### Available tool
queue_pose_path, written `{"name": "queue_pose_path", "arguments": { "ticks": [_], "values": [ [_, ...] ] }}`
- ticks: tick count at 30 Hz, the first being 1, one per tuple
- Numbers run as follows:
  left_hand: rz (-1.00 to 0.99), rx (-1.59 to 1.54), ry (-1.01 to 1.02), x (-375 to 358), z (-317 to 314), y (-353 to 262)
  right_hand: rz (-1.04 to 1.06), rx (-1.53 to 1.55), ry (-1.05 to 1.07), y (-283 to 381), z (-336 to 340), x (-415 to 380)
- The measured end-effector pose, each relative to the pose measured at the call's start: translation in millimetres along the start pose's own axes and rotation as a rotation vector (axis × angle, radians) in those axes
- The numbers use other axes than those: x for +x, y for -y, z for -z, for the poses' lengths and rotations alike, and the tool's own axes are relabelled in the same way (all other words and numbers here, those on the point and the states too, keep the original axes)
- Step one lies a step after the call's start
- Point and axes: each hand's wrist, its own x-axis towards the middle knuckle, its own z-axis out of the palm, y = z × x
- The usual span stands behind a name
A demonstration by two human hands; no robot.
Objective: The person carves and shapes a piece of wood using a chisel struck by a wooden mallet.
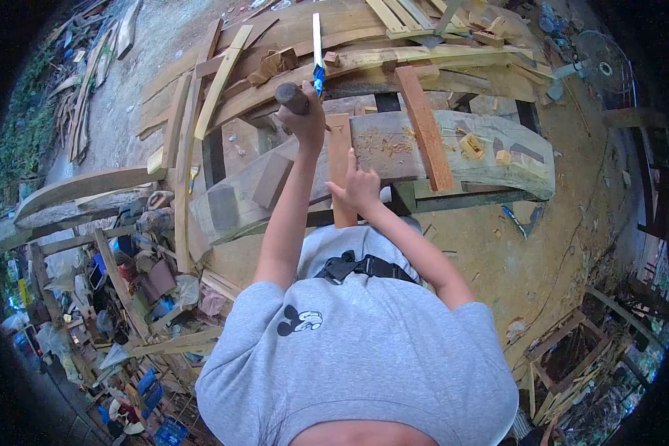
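Note:
My left hand [305, 119] is closed around a tool with a thick, round wooden handle [292, 97]. The handle's end faces up at me; the tool's far end is mostly hidden behind the hand, so its kind cannot be told. Below and beside it, a narrow reddish-brown board [340, 152] lies across the heavy timber bench [383, 137] and reaches back toward my lap. My right hand [360, 187] rests on the board's near part, index finger stretched forward and thumb spread, holding no tool. Wood shavings [398, 145] lie right of the board.
Another reddish plank [425, 130] crosses the bench at the right, near small wood blocks [470, 146]. A dark block [273, 181] sits left. Beyond are long planks [379, 63] and a pale strip with blue wrapping [318, 74]. Scrap [149, 275] crowds the left; a fan [604, 68] stands far right.

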Motion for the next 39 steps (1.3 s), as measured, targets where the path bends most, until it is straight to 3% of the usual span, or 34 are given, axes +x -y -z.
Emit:
{"name": "queue_pose_path", "arguments": {
  "ticks": [2, 10, 17, 22, 29, 32, 35, 39],
  "values": [
    [0.066, -0.047, 0.0, 1, 0, 0, 0.006, -0.005, -0.014, 0, -1, 0],
    [-0.084, 0.11, 0.014, 3, 4, -1, 0.007, -0.033, -0.028, 1, -1, 0],
    [-0.024, 0.005, 0.033, 1, 0, 9, 0.009, -0.038, 0.001, 0, -3, -1],
    [-0.123, 0.058, 0.088, 3, 3, 15, 0.028, -0.04, -0.039, -1, -7, 0],
    [-0.116, 0.042, 0.134, 4, 2, 5, 0.023, -0.043, -0.017, 0, -4, 0],
    [-0.017, -0.012, 0.054, 3, -2, 6, 0.014, -0.032, 0.002, 0, -2, 0],
    [-0.102, 0.05, -0.017, 3, -6, -1, 0.017, -0.022, 0.016, 0, -1, 0],
    [-0.187, 0.09, 0.055, 3, -6, 9, -0.008, 0.002, 0.103, -2, 12, 5]
  ]
}}
